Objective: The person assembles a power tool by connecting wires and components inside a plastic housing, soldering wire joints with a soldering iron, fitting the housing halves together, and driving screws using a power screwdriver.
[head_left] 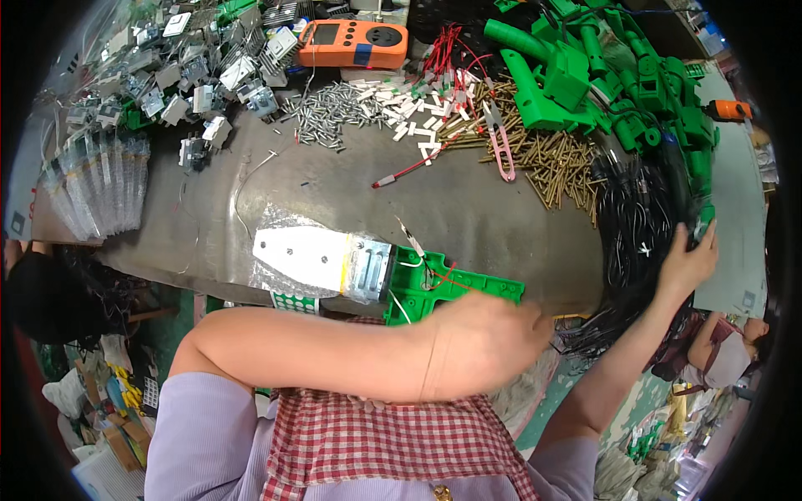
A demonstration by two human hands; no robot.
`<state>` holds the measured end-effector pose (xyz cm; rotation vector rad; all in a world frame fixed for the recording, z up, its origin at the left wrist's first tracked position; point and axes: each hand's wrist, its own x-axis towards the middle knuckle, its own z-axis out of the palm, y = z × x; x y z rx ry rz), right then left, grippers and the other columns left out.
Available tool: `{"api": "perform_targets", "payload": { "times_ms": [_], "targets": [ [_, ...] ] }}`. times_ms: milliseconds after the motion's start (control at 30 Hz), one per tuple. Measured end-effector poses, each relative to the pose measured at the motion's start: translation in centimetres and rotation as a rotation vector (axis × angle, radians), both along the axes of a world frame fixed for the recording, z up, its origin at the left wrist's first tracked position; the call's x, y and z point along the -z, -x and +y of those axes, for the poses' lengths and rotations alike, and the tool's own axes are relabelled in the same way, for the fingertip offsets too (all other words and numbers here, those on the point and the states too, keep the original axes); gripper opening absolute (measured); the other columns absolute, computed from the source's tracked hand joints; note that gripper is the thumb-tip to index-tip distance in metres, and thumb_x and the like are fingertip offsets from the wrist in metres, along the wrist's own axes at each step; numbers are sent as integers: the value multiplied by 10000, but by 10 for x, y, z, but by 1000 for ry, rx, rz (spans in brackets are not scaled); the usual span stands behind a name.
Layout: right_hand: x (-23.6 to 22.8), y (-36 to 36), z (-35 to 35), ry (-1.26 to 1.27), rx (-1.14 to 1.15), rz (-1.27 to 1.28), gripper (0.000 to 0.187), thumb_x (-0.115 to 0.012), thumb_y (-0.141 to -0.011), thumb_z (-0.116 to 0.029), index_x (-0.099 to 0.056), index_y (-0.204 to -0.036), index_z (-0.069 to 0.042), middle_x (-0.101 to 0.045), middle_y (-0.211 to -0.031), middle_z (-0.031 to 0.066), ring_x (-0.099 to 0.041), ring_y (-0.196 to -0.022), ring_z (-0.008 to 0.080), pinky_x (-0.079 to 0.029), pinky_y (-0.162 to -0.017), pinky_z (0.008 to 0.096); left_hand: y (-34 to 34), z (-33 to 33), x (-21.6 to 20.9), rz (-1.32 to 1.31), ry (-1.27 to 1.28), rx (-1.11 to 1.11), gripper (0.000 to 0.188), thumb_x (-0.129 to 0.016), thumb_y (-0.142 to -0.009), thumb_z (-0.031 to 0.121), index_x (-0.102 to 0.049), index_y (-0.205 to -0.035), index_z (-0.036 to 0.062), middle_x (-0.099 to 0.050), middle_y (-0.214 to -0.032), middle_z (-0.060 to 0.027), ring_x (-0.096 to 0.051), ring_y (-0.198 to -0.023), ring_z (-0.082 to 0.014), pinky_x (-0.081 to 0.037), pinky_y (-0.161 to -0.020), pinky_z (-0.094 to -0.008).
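My left forearm crosses in front of me. My left hand (493, 342), blurred by motion, is beside the handle end of a green plastic housing half (484, 285); its fingers are mostly hidden. That housing lies open side up, with red and white wires inside it. Joined to its left end is a metal unit (368, 269) with a white tapered plate (302, 255), lying on bubble wrap (263, 278). Far to the right, my right hand (689, 265) has its fingers closed around the lower end of another green housing piece (707, 204), beside a bundle of black cables (639, 200).
Along the back lie metal-and-white switch units (200, 100), an orange meter (355, 43), silver screws (322, 117), white connectors (418, 113), brass screws (555, 159), pink-handled snips (499, 146) and piled green housings (568, 75). Bubble wrap bags (100, 179) sit left. A person (723, 351) is at the right.
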<state>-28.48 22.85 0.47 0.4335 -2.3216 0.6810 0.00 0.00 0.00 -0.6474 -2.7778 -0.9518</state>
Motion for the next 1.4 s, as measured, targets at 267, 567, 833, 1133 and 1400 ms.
{"api": "perform_targets", "payload": {
  "times_ms": [267, 567, 833, 1133, 1400],
  "targets": [
    [23, -156, -143, -74, -980, -818, 164, -551, -897, -96, -594, -1021, 2, -599, -702, 102, -578, -626, 152, -459, -595, 292, 23, -79, 13, 65, -183, -498, 147, -640, -828, 149, -584, -917, 46, -625, -740, -131, -643, -700, -299, -499, -566, -374],
    [66, -140, -173, 337, -1074, -1363, 200, -491, -948, -99, -553, -1103, 12, -652, -764, 61, -529, -613, 69, -428, -576, 212, 86, -166, 68, 65, 416, -949, 131, -631, -822, 176, -637, -828, 45, -602, -855, -124, -621, -777, -323, -505, -655, -421],
    [61, -141, -176, 446, -992, -1429, 148, -532, -932, -98, -557, -1026, 14, -661, -804, 68, -577, -663, 75, -441, -596, 212, 81, -179, 67, 370, 328, -782, 121, -657, -734, 113, -628, -848, 83, -612, -790, -69, -624, -749, -284, -509, -630, -379],
    [54, -137, -184, 525, -961, -1363, 141, -591, -912, -120, -561, -973, 4, -592, -760, 17, -512, -695, 50, -396, -605, 202, 52, -184, 56, 292, 318, -726, 118, -652, -747, 103, -597, -847, 70, -639, -806, -91, -622, -795, -273, -494, -684, -375],
    [58, -139, -184, 687, -961, -1289, 142, -662, -860, -84, -631, -954, 18, -570, -755, -50, -468, -664, 4, -354, -569, 158, 39, -181, 57, 170, 234, -846, 121, -630, -806, 88, -595, -914, 48, -641, -827, -127, -629, -817, -281, -487, -706, -351]
  ]
}}
